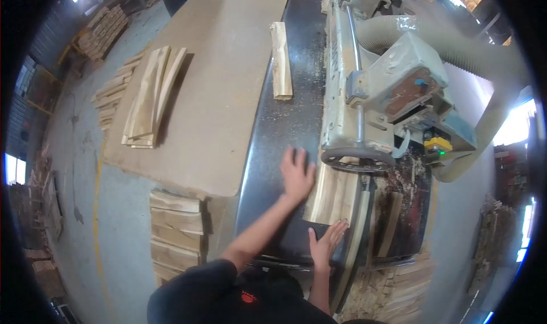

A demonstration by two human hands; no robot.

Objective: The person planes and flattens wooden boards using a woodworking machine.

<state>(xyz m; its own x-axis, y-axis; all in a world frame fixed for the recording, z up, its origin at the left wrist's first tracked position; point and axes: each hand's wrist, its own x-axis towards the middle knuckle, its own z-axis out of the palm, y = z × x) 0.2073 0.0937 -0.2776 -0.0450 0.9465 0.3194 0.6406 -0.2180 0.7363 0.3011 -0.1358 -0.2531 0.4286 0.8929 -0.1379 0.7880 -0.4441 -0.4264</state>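
A pale wooden board (332,196) lies on the dark machine table (265,170), with its far end beneath the machine beside the black handwheel (358,159). At the board's left edge is my left hand (297,175), fingers spread and slightly blurred. My right hand (329,243) is at the near end of the board, its fingers stretched out and the thumb apart. Neither hand is wrapped around anything. Farther up the dark table lies another single board (281,61).
Several boards lie stacked on the brown panel (216,96) at left. Below it stands a wood stack (175,230). The machine (373,90) with its thick hose (450,42) fills the right. More wood pieces (393,290) lie at lower right.
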